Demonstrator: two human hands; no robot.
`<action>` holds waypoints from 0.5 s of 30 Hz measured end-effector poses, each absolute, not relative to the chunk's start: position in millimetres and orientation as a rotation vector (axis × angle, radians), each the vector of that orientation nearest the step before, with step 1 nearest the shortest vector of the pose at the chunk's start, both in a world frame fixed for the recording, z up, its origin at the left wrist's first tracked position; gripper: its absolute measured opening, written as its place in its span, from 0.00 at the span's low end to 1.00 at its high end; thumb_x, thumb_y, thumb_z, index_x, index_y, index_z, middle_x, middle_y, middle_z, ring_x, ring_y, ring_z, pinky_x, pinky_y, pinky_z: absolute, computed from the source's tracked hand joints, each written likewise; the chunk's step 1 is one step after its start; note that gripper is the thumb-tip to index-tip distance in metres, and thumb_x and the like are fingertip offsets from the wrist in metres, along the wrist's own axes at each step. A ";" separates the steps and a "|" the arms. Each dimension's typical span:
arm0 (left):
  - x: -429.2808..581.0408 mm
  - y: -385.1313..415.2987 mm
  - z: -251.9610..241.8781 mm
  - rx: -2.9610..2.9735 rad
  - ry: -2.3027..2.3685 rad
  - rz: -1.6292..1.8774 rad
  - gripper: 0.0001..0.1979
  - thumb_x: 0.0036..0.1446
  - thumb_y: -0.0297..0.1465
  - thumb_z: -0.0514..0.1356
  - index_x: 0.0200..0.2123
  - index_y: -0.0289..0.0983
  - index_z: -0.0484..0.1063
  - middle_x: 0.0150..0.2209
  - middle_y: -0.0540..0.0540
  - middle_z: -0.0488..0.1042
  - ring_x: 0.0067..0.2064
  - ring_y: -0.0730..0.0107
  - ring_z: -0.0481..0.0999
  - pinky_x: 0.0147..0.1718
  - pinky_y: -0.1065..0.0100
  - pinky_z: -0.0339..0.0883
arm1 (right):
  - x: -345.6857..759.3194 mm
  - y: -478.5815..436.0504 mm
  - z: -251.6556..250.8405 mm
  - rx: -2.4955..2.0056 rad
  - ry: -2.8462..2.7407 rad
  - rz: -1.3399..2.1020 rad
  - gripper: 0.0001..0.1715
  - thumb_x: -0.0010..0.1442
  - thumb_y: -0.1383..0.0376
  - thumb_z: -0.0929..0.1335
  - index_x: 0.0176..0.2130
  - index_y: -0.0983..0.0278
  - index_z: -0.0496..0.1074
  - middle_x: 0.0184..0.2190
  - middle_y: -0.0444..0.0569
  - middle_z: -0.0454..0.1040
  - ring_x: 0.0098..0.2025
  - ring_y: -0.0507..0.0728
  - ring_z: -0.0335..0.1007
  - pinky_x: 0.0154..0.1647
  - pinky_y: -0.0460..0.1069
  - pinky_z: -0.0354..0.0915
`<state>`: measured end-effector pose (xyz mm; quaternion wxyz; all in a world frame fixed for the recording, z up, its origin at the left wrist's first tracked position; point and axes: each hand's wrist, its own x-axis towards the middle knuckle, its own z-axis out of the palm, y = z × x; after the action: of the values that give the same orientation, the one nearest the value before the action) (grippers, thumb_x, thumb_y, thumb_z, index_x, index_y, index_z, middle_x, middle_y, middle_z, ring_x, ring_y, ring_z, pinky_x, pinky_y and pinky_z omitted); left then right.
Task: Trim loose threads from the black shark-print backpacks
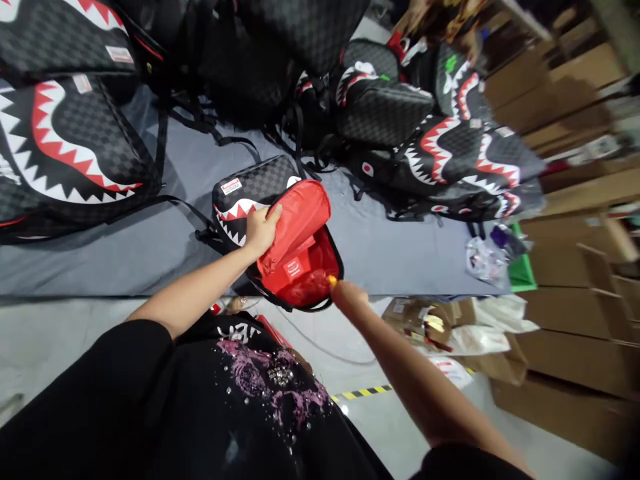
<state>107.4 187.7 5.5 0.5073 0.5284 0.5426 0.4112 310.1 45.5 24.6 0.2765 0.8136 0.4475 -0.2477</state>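
Observation:
A small black checkered backpack (260, 175) with a shark-mouth print lies on the table, its front flap folded back so the red lining (326, 257) shows. My left hand (263, 230) is closed on the edge of that flap, thumb on the red side. At the right rim of the opening is my right hand (349, 295), fingers curled round a small yellow-orange object (332, 280) whose kind I cannot make out. Inside the bag sits a red label (293, 268) with pale print.
Larger shark-print backpacks (85, 140) lie at the left, and more are piled (445, 157) at the back right. Grey cloth covers the table (400, 247). A green bin (521, 270) and cardboard boxes (565, 340) stand at the right. Another person's hands (415, 17) show at the top.

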 end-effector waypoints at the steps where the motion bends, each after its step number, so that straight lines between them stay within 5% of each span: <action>1: 111.3 186.4 4.8 1.267 1.316 1.013 0.24 0.64 0.41 0.55 0.19 0.39 0.53 0.19 0.55 0.55 0.26 0.75 0.56 0.27 0.69 0.48 | 304.1 32.4 26.1 2.165 1.161 -0.768 0.17 0.71 0.58 0.66 0.51 0.68 0.72 0.47 0.53 0.75 0.46 0.56 0.75 0.47 0.56 0.73; 5: 119.6 183.5 5.8 1.339 1.271 1.020 0.22 0.65 0.40 0.56 0.20 0.39 0.56 0.20 0.54 0.58 0.26 0.74 0.59 0.29 0.69 0.49 | 288.9 8.8 17.5 2.138 0.957 -1.168 0.19 0.67 0.53 0.69 0.45 0.67 0.74 0.38 0.47 0.76 0.35 0.53 0.75 0.38 0.51 0.74; 11: 112.7 190.1 11.8 1.534 1.164 0.881 0.22 0.62 0.40 0.59 0.19 0.38 0.59 0.19 0.53 0.61 0.25 0.73 0.59 0.28 0.68 0.48 | 335.2 2.5 5.5 2.591 0.791 -1.458 0.19 0.70 0.53 0.66 0.43 0.67 0.73 0.33 0.46 0.75 0.32 0.52 0.73 0.37 0.50 0.71; 15: 115.9 184.5 13.9 1.609 1.075 0.856 0.21 0.62 0.42 0.57 0.20 0.38 0.59 0.20 0.53 0.63 0.26 0.73 0.61 0.28 0.69 0.51 | 318.8 3.6 -35.9 2.792 0.653 -2.048 0.25 0.70 0.47 0.63 0.36 0.66 0.70 0.23 0.38 0.66 0.20 0.47 0.60 0.24 0.45 0.63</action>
<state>115.9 184.5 13.9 0.4909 0.6625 0.4426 0.3525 318.8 3.6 -35.9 -0.1901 0.7779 0.1819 -0.5706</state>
